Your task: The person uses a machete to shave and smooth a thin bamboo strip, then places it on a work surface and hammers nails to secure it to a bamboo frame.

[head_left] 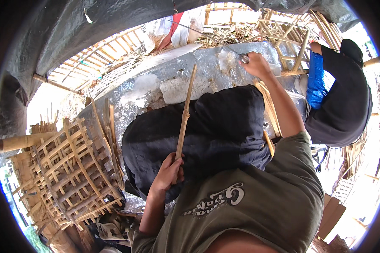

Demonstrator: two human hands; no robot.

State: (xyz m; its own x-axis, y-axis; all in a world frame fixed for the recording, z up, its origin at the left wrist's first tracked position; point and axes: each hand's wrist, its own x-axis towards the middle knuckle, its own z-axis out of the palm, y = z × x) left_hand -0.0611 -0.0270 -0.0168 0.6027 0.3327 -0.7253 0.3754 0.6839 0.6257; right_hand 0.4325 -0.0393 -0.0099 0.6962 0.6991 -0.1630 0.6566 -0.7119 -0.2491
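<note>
Fingers of the left hand point(168, 173) are curled around the lower end of a slender, pale-tan bamboo stick point(185, 114) with a knobbly node, slanting upward above the person's black-clothed lap point(223, 122). The stick looks light, stiff and dry, perhaps splintery at its edges; the plain length below the node seems the best hold. The right hand point(257, 65), closed on its near end, grips a long, thin, dark metal-bladed tool point(243, 58). The right arm reaches far forward; the left forearm sits close to the torso.
</note>
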